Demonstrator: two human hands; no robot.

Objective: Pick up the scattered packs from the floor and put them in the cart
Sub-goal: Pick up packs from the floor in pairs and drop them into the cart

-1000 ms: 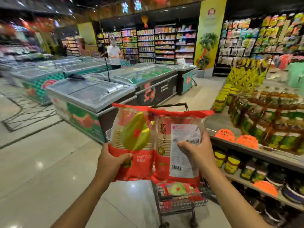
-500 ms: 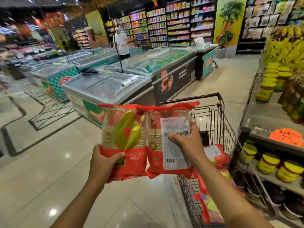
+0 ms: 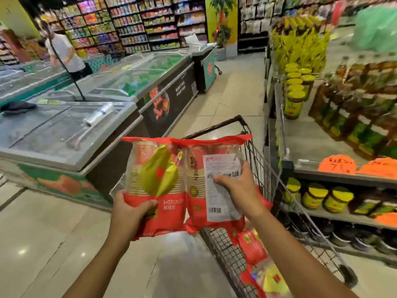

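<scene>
We hold upright red-and-clear plastic cup packs point(image 3: 171, 216), left grip point(image 3: 131, 214) and right grip point(image 3: 238, 190) clamped; metal wire cart point(image 3: 265, 168) lower-right, nearer right grip.

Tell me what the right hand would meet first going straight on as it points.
The right hand grips the white-labelled pack; going forward-left, it would probably push that into the yellow-marked pack, held by the left hand. Depth is unclear.

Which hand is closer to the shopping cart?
Right. The right hand, holding the labelled pack, is over the cart. The left hand, holding the other pack, is off to the cart's left, above the floor.
</scene>
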